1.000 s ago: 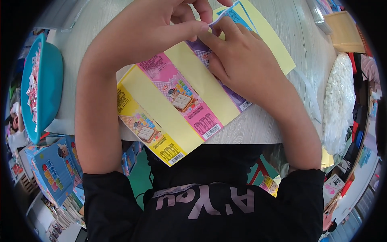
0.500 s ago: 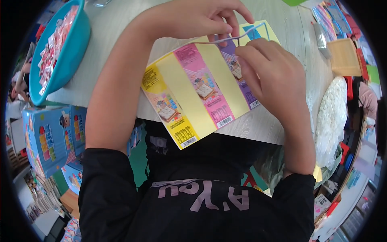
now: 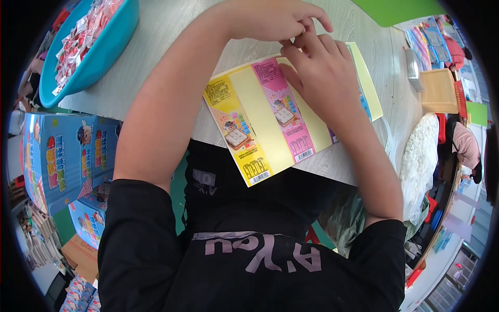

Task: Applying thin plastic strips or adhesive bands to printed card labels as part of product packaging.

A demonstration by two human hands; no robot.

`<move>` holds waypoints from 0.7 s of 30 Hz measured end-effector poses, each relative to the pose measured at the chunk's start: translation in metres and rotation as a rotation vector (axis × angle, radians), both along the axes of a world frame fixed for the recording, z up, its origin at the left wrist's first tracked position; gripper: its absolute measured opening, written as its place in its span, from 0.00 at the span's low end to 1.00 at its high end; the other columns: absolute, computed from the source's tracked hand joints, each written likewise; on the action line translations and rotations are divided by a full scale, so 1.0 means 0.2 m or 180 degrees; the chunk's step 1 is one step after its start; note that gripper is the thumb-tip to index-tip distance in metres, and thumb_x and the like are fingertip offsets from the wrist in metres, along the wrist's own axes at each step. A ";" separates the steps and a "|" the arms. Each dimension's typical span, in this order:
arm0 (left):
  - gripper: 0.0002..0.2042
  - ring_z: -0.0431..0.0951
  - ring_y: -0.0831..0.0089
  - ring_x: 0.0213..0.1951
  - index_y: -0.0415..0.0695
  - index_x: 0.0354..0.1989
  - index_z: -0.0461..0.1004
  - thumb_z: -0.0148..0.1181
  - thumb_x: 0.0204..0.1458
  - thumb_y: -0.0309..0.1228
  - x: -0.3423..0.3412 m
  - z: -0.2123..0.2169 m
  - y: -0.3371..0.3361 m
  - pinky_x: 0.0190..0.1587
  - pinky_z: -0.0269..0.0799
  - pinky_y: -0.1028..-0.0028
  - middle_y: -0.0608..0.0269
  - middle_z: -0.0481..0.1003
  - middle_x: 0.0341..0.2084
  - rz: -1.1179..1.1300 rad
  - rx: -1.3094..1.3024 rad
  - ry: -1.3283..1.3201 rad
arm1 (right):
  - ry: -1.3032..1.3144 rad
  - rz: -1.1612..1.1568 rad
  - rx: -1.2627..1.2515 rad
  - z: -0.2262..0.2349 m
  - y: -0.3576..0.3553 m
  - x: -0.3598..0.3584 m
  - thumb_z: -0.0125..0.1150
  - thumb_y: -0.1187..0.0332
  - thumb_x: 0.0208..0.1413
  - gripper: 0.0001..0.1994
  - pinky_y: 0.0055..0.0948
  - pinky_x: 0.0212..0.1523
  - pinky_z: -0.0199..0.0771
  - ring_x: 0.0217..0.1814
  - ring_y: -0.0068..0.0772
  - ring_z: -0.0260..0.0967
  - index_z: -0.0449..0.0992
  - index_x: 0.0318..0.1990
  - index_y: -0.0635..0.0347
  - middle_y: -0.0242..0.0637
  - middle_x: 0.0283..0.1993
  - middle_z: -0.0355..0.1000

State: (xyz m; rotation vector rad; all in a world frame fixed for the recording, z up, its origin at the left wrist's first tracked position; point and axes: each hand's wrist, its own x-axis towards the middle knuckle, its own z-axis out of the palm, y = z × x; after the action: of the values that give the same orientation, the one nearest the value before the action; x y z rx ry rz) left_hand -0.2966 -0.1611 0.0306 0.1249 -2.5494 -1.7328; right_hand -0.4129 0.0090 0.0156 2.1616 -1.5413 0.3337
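Note:
A sheet of printed labels (image 3: 322, 159) lies on the table, its near left corner past the front edge. Yellow and pink label strips show, with bare pale-yellow bands between them. My right hand covers most of the purple and blue strips. My left hand (image 3: 273, 20) is above the sheet's far edge, index finger stretched out, thumb and other fingers bent together. My right hand (image 3: 325, 70) hangs over the sheet, its bent fingertips touching those of my left hand. Whatever lies between the fingertips is hidden.
A blue basin (image 3: 106, 65) with small wrapped packets stands at the far left. Blue printed cartons (image 3: 54, 161) are stacked left of the table. On the right are a clear bag of white pieces (image 3: 418, 156) and a wooden box (image 3: 439, 92). Something green (image 3: 390, 10) is at the far right.
My right hand has moved left and up to meet my left fingertips. The thin pale strip stretched between my hands no longer shows. The sheet appears farther right, as the view has shifted.

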 end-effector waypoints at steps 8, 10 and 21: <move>0.23 0.79 0.64 0.47 0.35 0.63 0.69 0.44 0.58 0.18 0.01 -0.01 -0.01 0.51 0.75 0.67 0.51 0.81 0.44 0.0041 -0.0201 0.0200 | -0.0357 -0.0160 -0.0031 -0.06 -0.04 0.00 0.72 0.67 0.53 0.08 0.39 0.50 0.70 0.46 0.36 0.73 0.80 0.39 0.52 0.30 0.45 0.73; 0.22 0.79 0.64 0.47 0.36 0.62 0.70 0.44 0.58 0.19 0.01 -0.01 -0.02 0.51 0.75 0.66 0.51 0.81 0.44 0.0075 -0.0233 0.0167 | -0.0340 -0.0137 -0.0092 -0.06 -0.04 0.00 0.71 0.67 0.53 0.07 0.39 0.51 0.70 0.46 0.36 0.73 0.80 0.38 0.53 0.30 0.44 0.74; 0.11 0.80 0.60 0.42 0.38 0.48 0.77 0.61 0.62 0.31 0.29 -0.02 0.31 0.49 0.76 0.64 0.53 0.81 0.42 0.1756 -0.2319 0.0251 | -0.0603 0.0019 -0.0110 -0.05 -0.04 -0.04 0.66 0.68 0.56 0.06 0.42 0.55 0.70 0.47 0.40 0.74 0.76 0.39 0.54 0.34 0.37 0.76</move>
State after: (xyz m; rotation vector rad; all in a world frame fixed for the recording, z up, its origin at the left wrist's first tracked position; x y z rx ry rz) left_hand -0.2394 -0.1000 0.0257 0.6221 -2.5611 -0.5722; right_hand -0.4214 0.0017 0.0048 2.1601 -1.6169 0.5775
